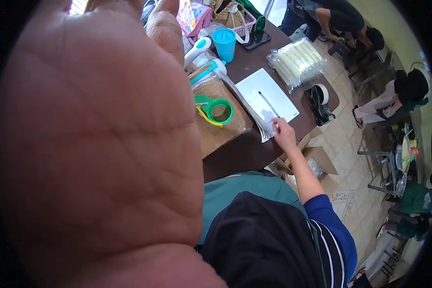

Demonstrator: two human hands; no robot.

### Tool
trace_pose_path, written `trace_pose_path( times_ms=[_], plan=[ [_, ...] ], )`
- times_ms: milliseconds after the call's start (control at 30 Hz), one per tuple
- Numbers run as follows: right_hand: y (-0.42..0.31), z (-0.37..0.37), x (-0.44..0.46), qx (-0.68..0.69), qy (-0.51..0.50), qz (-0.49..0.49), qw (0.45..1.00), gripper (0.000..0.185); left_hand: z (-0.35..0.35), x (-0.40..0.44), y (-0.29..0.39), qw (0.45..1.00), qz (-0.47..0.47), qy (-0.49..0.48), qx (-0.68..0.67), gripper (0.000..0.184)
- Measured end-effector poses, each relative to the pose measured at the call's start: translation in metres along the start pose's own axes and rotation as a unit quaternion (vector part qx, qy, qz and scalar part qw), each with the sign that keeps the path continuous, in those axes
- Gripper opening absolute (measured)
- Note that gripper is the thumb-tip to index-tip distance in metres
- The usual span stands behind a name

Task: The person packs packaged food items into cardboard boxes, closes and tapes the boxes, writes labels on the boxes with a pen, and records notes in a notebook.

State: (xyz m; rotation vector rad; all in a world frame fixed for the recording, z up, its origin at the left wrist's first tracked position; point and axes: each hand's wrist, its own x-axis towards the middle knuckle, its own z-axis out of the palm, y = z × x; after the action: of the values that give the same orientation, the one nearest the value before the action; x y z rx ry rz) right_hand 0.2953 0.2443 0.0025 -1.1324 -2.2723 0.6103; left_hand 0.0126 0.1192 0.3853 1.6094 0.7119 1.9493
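My left hand fills the left side very close to the camera, its palm facing the lens. Its fingers, partly cut off by the top edge, are apart and nothing shows in them. My right hand is at the near edge of a lined notepad on the brown table. Its fingers are closed at the lower end of a dark pen, which slants across the page. Left of the pad, a green tape dispenser sits on a cardboard box wrapped in clear plastic.
A blue cup, a phone and a pink basket stand at the back. Right of the pad are a clear bag of pale sticks and a black tape dispenser. An open carton is below; other people are at the right.
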Motion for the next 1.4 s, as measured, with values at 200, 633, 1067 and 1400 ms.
trace_pose_path(
  times_ms=[200, 633, 1067, 1400],
  plan=[
    [0.013, 0.018, 0.054, -0.171, -0.044, 0.179, 0.968, 0.039, 0.001, -0.008, 0.012, 0.994, -0.034, 0.097, -0.029, 0.072],
    [0.128, 0.006, 0.078, 0.358, 0.040, 0.245, 0.900, 0.029, -0.030, -0.094, 0.043, 0.897, -0.083, 0.167, 0.401, 0.142],
    [-0.176, -0.023, 0.097, 0.419, 0.004, -0.043, 0.907, 0.017, -0.090, -0.479, 0.134, 0.632, -0.501, 0.567, 0.171, 0.063],
    [-0.443, 0.123, -0.052, 0.512, -0.451, -0.075, 0.727, 0.013, -0.059, -0.488, 0.098, 0.628, -0.388, 0.673, 0.055, 0.062]
  ],
)
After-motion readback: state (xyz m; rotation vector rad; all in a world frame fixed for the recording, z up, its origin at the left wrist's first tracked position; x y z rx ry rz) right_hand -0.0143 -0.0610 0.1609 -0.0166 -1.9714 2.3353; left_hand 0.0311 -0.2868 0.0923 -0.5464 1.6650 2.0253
